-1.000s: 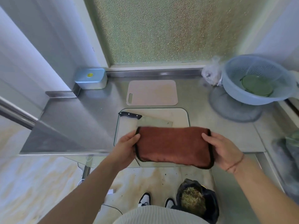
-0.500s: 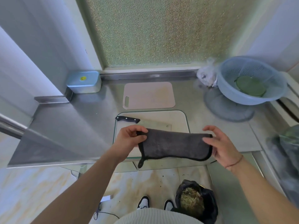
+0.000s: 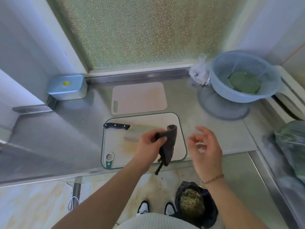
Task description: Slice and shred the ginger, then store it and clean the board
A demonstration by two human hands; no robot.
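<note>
The right hand [image 3: 204, 151] has released the cloth [image 3: 168, 144], seemingly spread empty, while the left hand [image 3: 151, 146] grips it.

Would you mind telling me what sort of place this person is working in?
Most likely a kitchen: a steel counter carries a cutting board with a cleaver lying on it, and a blue colander sits at the back right. The left hand holds a cloth.

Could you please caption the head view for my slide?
Left hand grips a folded cloth above the cutting board; right hand open.
</note>
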